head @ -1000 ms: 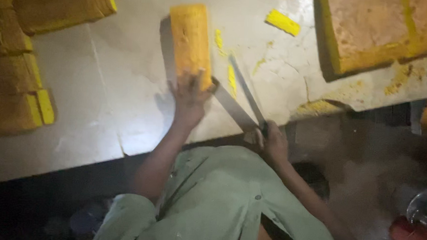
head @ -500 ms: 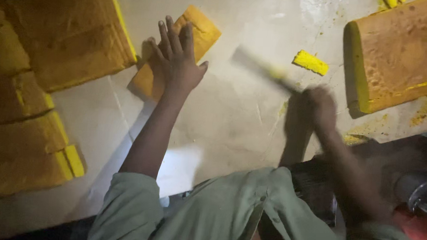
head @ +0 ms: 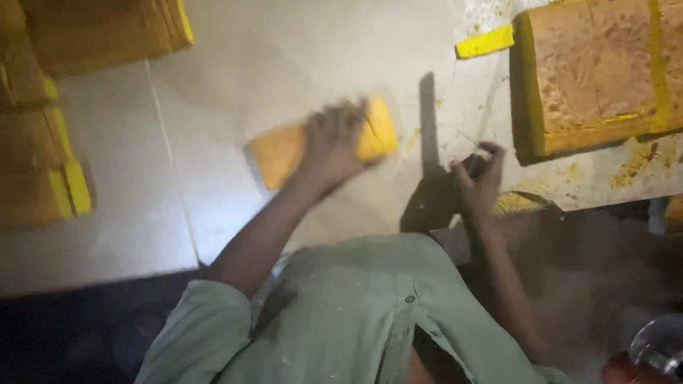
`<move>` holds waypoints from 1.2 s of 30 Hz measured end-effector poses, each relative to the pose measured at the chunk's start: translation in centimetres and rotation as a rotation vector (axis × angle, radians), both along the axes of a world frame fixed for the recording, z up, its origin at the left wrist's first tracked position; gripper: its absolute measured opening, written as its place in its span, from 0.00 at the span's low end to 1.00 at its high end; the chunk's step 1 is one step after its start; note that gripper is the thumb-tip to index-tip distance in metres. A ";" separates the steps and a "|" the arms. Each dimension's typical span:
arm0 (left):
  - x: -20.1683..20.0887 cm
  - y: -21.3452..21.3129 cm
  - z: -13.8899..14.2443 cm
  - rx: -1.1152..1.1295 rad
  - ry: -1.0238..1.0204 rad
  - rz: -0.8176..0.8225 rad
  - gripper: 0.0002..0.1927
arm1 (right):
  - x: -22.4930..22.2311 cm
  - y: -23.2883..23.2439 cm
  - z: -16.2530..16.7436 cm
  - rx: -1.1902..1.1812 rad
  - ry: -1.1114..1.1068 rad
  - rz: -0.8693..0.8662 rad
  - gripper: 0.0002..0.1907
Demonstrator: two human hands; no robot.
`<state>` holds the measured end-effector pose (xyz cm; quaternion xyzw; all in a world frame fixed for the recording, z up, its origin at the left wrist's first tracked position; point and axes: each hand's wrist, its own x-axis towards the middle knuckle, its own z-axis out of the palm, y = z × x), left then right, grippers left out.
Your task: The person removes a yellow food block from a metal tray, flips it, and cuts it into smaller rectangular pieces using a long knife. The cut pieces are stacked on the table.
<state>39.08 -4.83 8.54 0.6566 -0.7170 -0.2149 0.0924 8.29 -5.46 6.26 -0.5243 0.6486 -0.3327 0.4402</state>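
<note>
My left hand [head: 330,144] lies blurred over a narrow yellow slab [head: 278,152], gripping its right half on the pale table [head: 286,51]. The slab runs slantwise, its right end higher. To its right, my right hand [head: 476,182] is closed on the dark handle of a long knife [head: 426,115], whose blade points away from me across the table. The blade is apart from the slab. My green sleeves and shirt fill the lower middle of the view.
A big yellow block with a brown top [head: 615,73] sits at the far right, a small yellow strip [head: 484,41] beside it. More yellow blocks [head: 96,16] are stacked at the left and far left [head: 20,163]. Crumbs lie near the table's front edge [head: 634,170].
My left hand has closed over the slab and brought it nearer and to the right. My right hand has stopped swinging the knife; the blade now points straight away.
</note>
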 end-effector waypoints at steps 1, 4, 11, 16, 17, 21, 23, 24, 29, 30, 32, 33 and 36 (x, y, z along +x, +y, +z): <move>-2.3 2.4 0.3 -0.003 -0.026 -0.057 0.56 | -0.6 1.4 0.2 0.032 -0.029 0.051 0.26; -7.5 7.7 0.9 0.000 -0.031 -0.150 0.54 | -3.0 5.5 0.7 0.190 -0.075 0.173 0.23; -9.2 10.8 2.2 -0.074 -0.111 -0.135 0.55 | -9.2 11.6 -0.6 -0.015 0.082 0.570 0.21; -11.8 10.5 1.4 -0.068 -0.125 -0.007 0.51 | -10.5 14.9 -1.7 0.067 0.232 0.708 0.22; -12.6 10.3 1.1 -0.169 -0.176 0.016 0.47 | -10.0 15.4 -1.6 0.019 0.287 0.741 0.24; -13.3 10.6 0.6 -0.133 -0.134 0.098 0.36 | -5.9 15.6 0.4 0.152 0.484 0.823 0.39; -13.2 10.9 0.7 -0.259 -0.133 0.092 0.33 | -3.6 14.6 2.3 0.139 0.557 0.808 0.32; -13.0 11.0 0.8 -0.324 -0.132 0.103 0.32 | -2.5 13.8 3.4 0.127 0.598 0.812 0.28; -12.1 11.1 0.7 -0.428 -0.143 0.111 0.31 | 1.8 10.0 6.3 0.151 0.707 0.789 0.24; -12.1 11.2 0.5 -0.417 -0.132 0.107 0.30 | 2.5 9.6 6.0 0.176 0.702 0.770 0.21; -12.0 11.2 0.0 -0.438 -0.156 0.103 0.29 | 3.5 9.4 4.8 0.080 0.699 0.751 0.23; -11.9 11.3 -0.2 -0.445 -0.167 0.099 0.28 | 3.6 9.9 4.3 0.036 0.697 0.742 0.23; -11.9 11.2 -0.7 -0.393 -0.119 0.118 0.25 | 2.0 13.5 4.4 0.175 0.712 0.726 0.26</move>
